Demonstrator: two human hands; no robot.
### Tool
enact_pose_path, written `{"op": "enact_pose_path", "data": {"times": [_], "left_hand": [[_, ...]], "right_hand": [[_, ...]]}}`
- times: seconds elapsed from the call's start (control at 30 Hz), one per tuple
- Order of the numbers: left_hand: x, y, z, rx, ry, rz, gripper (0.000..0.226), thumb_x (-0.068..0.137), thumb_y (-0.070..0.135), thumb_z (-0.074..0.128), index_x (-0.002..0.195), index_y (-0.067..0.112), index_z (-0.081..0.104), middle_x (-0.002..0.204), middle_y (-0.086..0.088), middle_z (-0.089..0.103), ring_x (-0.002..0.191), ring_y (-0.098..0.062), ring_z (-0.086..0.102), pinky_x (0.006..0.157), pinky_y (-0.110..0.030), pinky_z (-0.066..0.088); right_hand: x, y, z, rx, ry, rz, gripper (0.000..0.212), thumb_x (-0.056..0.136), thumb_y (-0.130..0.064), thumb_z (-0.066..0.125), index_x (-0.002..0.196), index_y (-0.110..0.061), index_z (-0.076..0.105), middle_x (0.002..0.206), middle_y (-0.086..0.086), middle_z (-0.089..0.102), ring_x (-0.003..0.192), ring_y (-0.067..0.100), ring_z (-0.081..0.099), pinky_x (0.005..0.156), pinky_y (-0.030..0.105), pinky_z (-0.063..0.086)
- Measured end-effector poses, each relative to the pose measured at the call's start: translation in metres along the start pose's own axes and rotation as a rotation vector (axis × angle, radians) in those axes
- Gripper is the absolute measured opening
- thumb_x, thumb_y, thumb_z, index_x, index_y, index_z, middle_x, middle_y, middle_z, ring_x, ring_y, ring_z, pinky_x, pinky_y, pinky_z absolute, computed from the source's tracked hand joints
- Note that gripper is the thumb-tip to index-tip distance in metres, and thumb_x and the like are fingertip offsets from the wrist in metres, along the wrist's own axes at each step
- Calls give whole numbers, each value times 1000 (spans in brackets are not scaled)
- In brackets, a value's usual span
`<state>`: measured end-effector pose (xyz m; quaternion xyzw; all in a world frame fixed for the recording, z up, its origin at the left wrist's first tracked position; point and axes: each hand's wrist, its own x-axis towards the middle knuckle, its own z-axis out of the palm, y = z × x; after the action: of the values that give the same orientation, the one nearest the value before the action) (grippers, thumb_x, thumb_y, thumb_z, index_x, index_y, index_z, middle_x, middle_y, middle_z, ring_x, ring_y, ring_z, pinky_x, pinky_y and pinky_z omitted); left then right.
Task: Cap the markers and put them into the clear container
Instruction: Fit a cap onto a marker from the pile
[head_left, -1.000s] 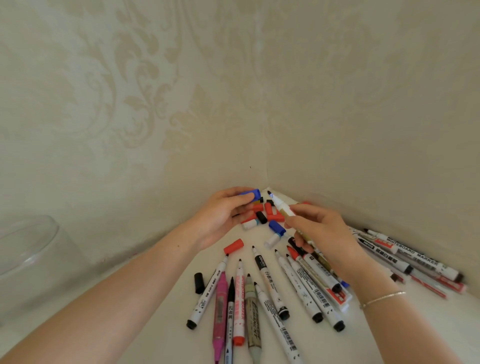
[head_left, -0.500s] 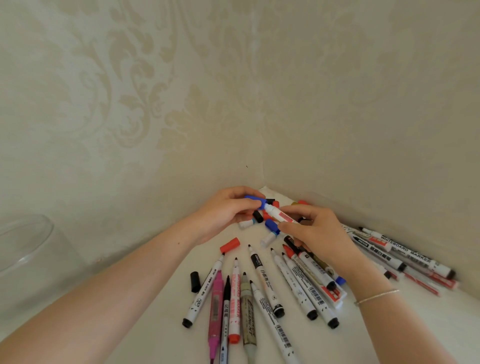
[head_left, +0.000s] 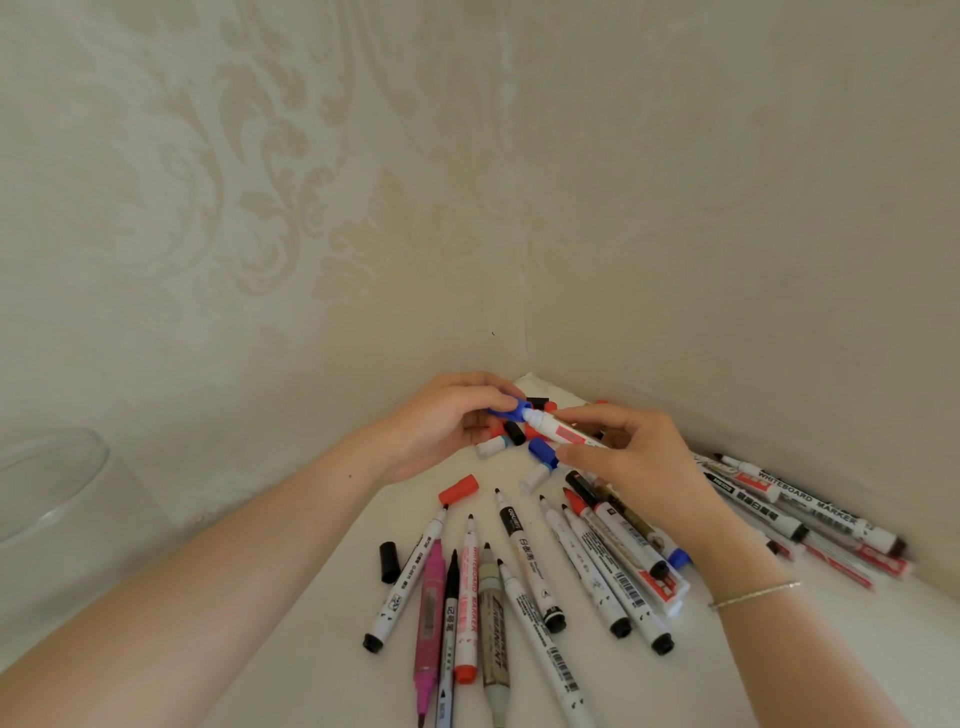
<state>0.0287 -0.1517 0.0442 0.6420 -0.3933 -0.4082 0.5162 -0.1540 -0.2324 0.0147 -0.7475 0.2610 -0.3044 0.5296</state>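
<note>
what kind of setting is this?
Likely a home room corner: damask-patterned wallpaper on both walls, a white tabletop pushed into the corner, loose markers scattered on it.

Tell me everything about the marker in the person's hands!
The marker has a white plastic-looking barrel with a red label. It lies nearly level above the cap pile in the corner. The right hand pinches its barrel; the left hand holds a blue cap at its tip end.
</note>
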Motion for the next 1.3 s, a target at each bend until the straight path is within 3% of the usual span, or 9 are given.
{"op": "enact_pose_path", "data": {"times": [0.17,0.33,0.47,0.63,0.77,0.9,1.1,1.3], "left_hand": [[-1,3,-1,-15,-20,8,13,89,1,57,90,9,68,77,-1,70,75,-14,55,76,-24,44],[-4,1,1,141,-110,7,16,75,16,69,90,19,74,96,-5,68,93,-22,56,93,-39,44],[-5,3,0,87,-146,-33,13,88,6,62,92,14,71,87,-3,68,81,-17,58,77,-26,47],[-11,10,10,57,-151,-76,4,88,15,66,90,11,66,84,-5,74,70,-10,70,59,-17,53],[-14,7,15,34,-115,-26,13,85,18,68,90,7,63,84,-11,72,67,-15,70,63,-25,57],[-18,8,21,51,-57,68,17,89,21,66,83,7,57,74,-9,70,57,-13,64,63,-27,57],[-21,10,29,33,19,116,18,91,19,64,81,7,55,67,-6,66,49,-11,58,58,-27,56],[-20,3,34,-7,51,105,21,94,18,60,78,8,51,68,-11,61,47,-11,52,56,-28,55]], "right_hand": [[0,0,-2,-12,-5,0,30,79,-11,73,98,-35,73,89,1,70,44,1,40,45,14,38],[0,3,1,-53,-9,-41,31,80,-9,72,93,-38,71,88,-2,68,50,-1,47,48,14,42],[0,4,4,-38,-12,-69,32,80,-8,71,95,-36,70,89,-1,68,59,5,53,55,25,49],[-3,2,11,-24,10,-120,26,80,-11,72,95,-32,69,83,-1,67,64,14,60,58,38,54],[-7,-1,13,-30,54,-174,18,79,-18,74,86,-34,70,78,-12,70,73,9,64,67,31,55],[-9,-4,17,18,95,-194,12,77,-20,77,85,-28,73,75,-10,71,64,7,62,56,22,47],[-10,-6,20,-9,161,-189,20,75,-13,77,85,-30,74,80,-11,70,72,9,64,64,26,52],[-8,-4,21,-87,180,-218,18,76,-20,78,79,-37,71,77,-14,69,56,9,59,56,32,52]]}}
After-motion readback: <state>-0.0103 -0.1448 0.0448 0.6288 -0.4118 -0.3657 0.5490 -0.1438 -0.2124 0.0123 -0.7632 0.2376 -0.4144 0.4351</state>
